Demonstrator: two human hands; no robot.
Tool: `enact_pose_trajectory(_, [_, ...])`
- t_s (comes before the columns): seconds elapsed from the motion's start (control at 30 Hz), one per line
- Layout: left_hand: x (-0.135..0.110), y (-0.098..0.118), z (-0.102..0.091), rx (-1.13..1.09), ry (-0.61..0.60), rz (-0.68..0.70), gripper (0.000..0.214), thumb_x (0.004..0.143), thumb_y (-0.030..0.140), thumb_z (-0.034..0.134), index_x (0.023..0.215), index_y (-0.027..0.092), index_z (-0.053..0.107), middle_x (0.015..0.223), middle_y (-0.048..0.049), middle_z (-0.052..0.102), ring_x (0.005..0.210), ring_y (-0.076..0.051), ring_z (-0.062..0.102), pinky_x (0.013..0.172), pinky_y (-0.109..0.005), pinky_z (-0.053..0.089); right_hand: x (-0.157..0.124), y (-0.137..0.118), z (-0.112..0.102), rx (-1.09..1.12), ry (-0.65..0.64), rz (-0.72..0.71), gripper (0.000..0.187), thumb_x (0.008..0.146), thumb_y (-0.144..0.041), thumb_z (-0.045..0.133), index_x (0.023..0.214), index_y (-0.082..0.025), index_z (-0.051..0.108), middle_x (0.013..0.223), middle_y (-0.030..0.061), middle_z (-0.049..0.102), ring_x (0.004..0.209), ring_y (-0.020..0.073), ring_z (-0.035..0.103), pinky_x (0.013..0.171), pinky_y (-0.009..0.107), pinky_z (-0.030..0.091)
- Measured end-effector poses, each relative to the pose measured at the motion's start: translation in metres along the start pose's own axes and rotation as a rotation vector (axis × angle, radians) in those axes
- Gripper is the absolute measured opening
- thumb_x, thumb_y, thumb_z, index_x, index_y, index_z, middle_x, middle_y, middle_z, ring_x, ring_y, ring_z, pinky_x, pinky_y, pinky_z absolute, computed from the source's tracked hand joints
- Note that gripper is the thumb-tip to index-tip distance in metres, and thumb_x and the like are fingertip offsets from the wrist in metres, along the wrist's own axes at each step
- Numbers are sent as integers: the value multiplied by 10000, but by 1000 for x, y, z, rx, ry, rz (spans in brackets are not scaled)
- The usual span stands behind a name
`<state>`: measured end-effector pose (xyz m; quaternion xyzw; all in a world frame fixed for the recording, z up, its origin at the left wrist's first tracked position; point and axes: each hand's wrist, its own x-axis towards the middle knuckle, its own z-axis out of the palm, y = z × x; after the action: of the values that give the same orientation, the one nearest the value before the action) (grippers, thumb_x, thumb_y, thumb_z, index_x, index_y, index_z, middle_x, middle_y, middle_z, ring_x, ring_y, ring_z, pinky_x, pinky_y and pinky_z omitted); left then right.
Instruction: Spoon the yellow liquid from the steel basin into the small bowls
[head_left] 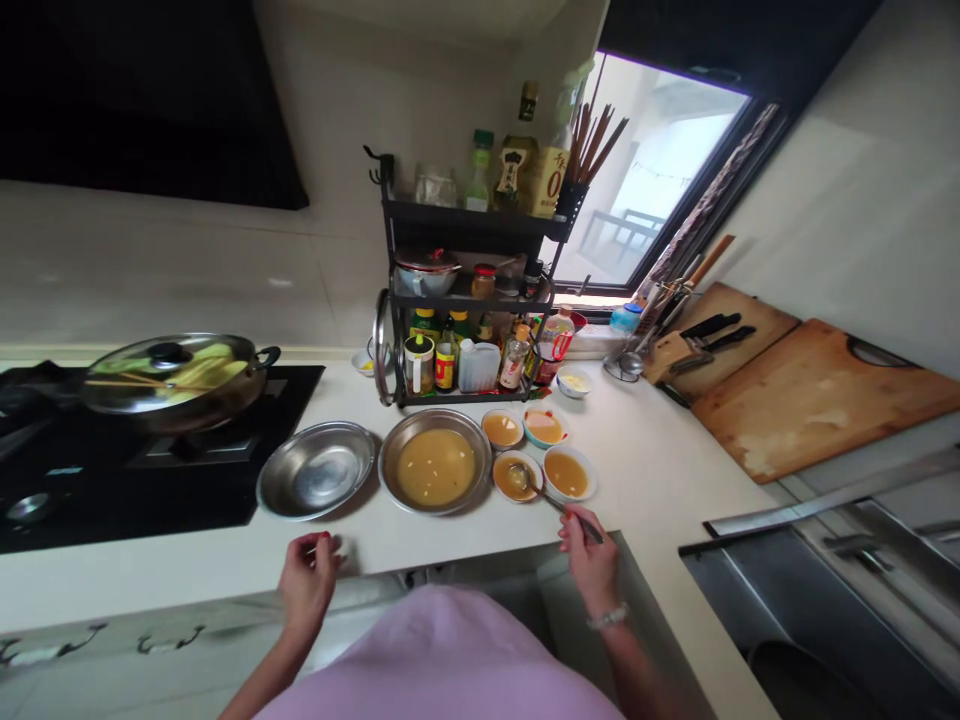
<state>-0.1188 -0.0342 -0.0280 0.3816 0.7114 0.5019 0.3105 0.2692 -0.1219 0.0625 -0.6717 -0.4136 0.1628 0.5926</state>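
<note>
My right hand grips the handle of a metal spoon. The spoon's head is over or in the broth of a small bowl, the front left one in a cluster. Close around it are another bowl of brown broth, a bowl behind it and one at the back left. To their left, a wide steel basin holds the same cloudy brown liquid with pale bits. My left hand, fingers curled with nothing visible in them, hovers by the counter's front edge, below an empty steel basin.
A lidded pan stands on the black stove at left. Behind the bowls rises a rack of bottles and jars. Cutting boards and a knife block are at right, with a sink in front.
</note>
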Motion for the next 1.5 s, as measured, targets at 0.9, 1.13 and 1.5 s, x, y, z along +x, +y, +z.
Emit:
enact_pose_trajectory(0.9, [-17,-13,73,749,22,603,309,882,304,423,1092,135,574,1257,-180,518,1147,-318,441,908,-470,367,32,-24,35,266,-157,-21,296,838,-432,592,930,-154,637,589,8,625,453,135,580,419,256,517])
enact_pose_trajectory(1.13, [-20,-10,74,801,41,588,337,886,311,416,1117,118,569,1251,-190,517,1168,-327,423,919,-470,355,27,-18,28,140,-382,-387,226,902,-269,498,1019,-226,686,929,87,655,666,155,639,474,248,550])
enact_pose_trajectory(1.5, [-21,-9,76,842,82,556,359,891,337,400,1117,114,566,1250,-194,511,1163,-336,422,923,-484,349,33,13,-22,-82,-284,-356,211,900,-320,511,985,-212,671,877,77,668,643,153,638,493,237,547])
